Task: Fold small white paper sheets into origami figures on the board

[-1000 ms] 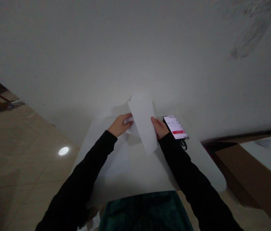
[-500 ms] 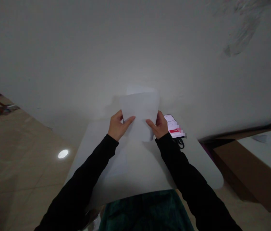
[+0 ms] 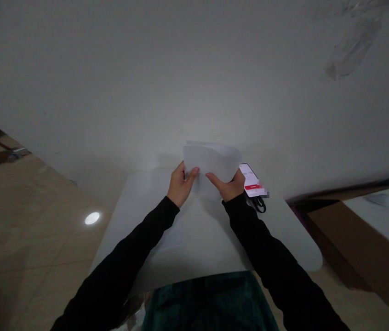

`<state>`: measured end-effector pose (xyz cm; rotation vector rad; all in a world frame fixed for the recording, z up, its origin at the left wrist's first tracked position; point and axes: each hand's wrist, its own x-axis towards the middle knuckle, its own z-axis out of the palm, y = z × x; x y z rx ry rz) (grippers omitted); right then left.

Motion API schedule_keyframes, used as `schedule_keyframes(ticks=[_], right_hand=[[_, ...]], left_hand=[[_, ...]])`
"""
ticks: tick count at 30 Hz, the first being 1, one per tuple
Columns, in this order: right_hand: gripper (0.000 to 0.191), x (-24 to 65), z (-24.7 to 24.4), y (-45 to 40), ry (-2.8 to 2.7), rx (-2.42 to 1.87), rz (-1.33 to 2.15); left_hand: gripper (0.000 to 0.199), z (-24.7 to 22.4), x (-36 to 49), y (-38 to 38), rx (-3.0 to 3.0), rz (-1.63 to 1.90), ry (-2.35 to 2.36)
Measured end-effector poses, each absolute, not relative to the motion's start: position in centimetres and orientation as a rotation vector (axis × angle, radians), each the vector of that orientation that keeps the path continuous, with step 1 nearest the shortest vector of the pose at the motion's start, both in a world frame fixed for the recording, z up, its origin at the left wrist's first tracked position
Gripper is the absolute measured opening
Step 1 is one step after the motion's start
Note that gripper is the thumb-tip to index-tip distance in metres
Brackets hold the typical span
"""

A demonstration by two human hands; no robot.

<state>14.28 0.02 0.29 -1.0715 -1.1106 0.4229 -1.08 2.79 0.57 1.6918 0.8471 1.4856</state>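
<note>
Both of my hands pinch a bent sheet of white paper [image 3: 212, 162] above the white table, with the thumbs on its near face. My left hand [image 3: 181, 185] grips the sheet's left side, and my right hand [image 3: 228, 185] grips its lower right side. Just beyond my right hand lies a black smartphone [image 3: 250, 180] with a lit screen, partly pixelated, and a dark cord [image 3: 258, 204] beside it. The part of the sheet behind my fingers is hidden.
The rounded white table [image 3: 203, 243] stands against a white wall [image 3: 194, 82]. A faint pale sheet [image 3: 172, 234] lies on it. Beige floor tiles [image 3: 42, 230] spread to the left, a cardboard box [image 3: 356, 243] stands right, and dark green fabric [image 3: 208, 303] shows below.
The paper has gone from a tilted narrow shape to a wider, curved sheet and now sits lower and further right. My hands have shifted right, with my left hand moving closer to my right.
</note>
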Motion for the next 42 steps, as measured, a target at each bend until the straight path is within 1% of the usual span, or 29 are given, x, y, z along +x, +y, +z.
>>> schedule_keyframes(ticks=[6,10,13,17,22,26,28,31,34,37,42], right_hand=[[0.054,14.3,0.1,0.4,-1.102,-1.036,0.451],[0.047,14.1,-0.3,0.4,-1.111,-1.124,0.510],[0.043,14.0,-0.7,0.4,-1.127,-1.103,0.500],[0.040,14.0,-1.0,0.6,-1.141,-1.091,0.498],[0.043,14.1,-1.4,0.8,-1.145,-1.080,0.471],[0.037,13.8,-1.6,0.6,-1.171,-1.092,0.470],[0.036,13.7,-1.7,0.6,-1.174,-1.104,0.459],[0.039,13.8,-1.7,0.8,-1.149,-1.114,0.477],[0.043,14.3,-1.5,1.0,-1.192,-1.069,0.593],[0.042,14.8,-1.4,1.2,-1.252,-0.999,0.725],[0.036,14.6,-1.3,1.0,-1.137,-1.130,0.625]], left_hand=[[0.033,0.9,-0.7,2.2,1.683,1.587,0.908],[0.033,0.0,-0.4,2.1,1.667,1.599,0.921],[0.030,-0.6,-0.1,1.9,1.666,1.635,0.961],[0.031,-1.1,0.1,1.7,1.680,1.637,1.038],[0.034,-1.8,0.1,1.9,1.721,1.641,1.065],[0.035,-1.7,0.1,1.7,1.696,1.686,1.102],[0.036,-1.7,0.1,1.6,1.701,1.677,1.095],[0.037,-2.0,0.0,1.8,1.724,1.639,1.045],[0.037,-2.3,-0.6,2.6,1.724,1.670,1.100],[0.038,-2.2,-1.3,3.4,1.779,1.676,1.134],[0.038,-1.1,-1.4,3.0,1.818,1.563,1.084]])
